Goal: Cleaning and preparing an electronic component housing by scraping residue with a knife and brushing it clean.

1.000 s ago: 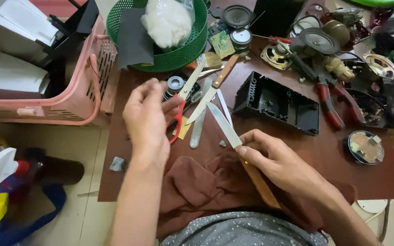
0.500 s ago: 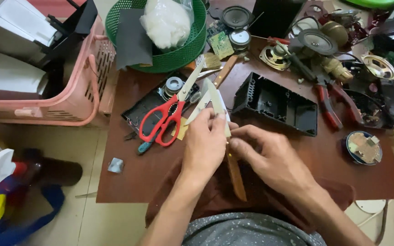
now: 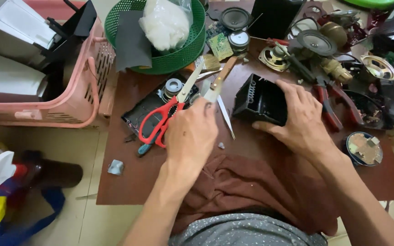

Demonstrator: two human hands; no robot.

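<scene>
Left hand point(image 3: 191, 134) curled knuckles-up, grip closed, right hand point(image 3: 299, 119) spread wide, palm down, both forearms bare
</scene>
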